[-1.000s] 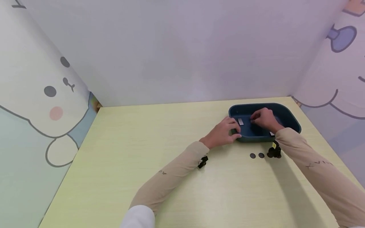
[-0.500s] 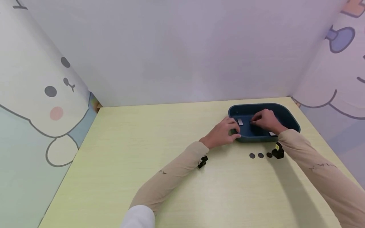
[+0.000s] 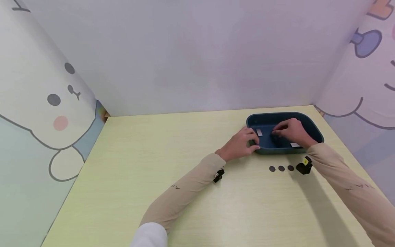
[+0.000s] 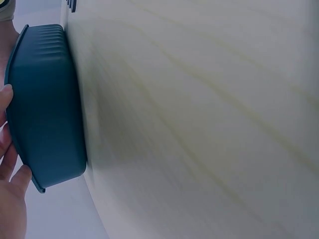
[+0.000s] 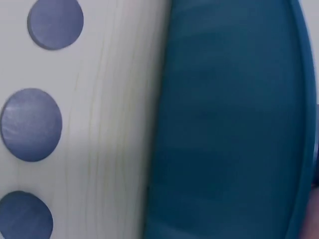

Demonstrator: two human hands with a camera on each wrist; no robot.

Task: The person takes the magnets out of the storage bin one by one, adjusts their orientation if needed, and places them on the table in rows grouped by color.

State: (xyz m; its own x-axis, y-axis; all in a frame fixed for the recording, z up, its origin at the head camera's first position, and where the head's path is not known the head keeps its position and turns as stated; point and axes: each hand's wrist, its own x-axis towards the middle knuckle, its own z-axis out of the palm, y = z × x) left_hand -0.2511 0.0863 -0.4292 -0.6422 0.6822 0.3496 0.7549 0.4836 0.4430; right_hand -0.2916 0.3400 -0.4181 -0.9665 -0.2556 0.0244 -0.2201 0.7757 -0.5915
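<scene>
A dark teal plastic tub point(image 3: 274, 151) sits at the back right of the table. My left hand point(image 3: 239, 143) holds its near left corner, thumb and fingers about the rim; the left wrist view shows fingertips point(image 4: 22, 174) curled over the tub's lip point(image 4: 45, 107). Inside the tub, my right hand point(image 3: 293, 131) reaches down with thumb and fingers pinched together. A small dark piece shows at those fingertips, mostly hidden; I cannot tell its exact kind. Two pale rectangles lie in the tub, one at the left point(image 3: 259, 132) and one near the front wall point(image 3: 295, 144).
Flat dark round discs lie in a row on the table before the tub, such as the leftmost disc point(image 3: 272, 168) and the middle disc in the right wrist view point(image 5: 31, 124). A plain wall point(image 3: 200, 68) rises behind the pale wooden table point(image 3: 139, 164).
My right wrist and forearm have swung to the right, uncovering more of the discs and the front pale rectangle. The right fingertips stay near the same spot; the left hand has kept its place.
</scene>
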